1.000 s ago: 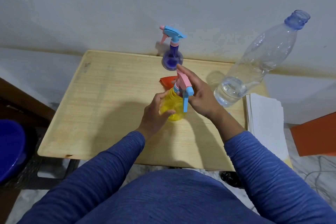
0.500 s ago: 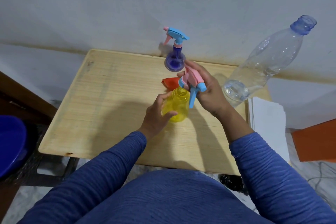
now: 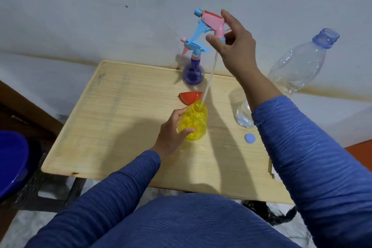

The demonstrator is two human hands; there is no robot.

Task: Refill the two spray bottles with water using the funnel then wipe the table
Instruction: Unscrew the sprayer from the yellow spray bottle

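L hand wraps round the small yellow see-thru plastic spray bottle, upright on the pale wooden table, neck open. R hand pinches the pink-and-blue trigger sprayer head high above it; its white dip tube has its tip at the bottle mouth. Red plastic funnel just behind the bottle. No readable labels.

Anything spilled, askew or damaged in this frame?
No spill shows on the table. The one oddity: the clear water bottle looks dented and crumpled, standing uncapped, with its blue cap lying loose on the table.
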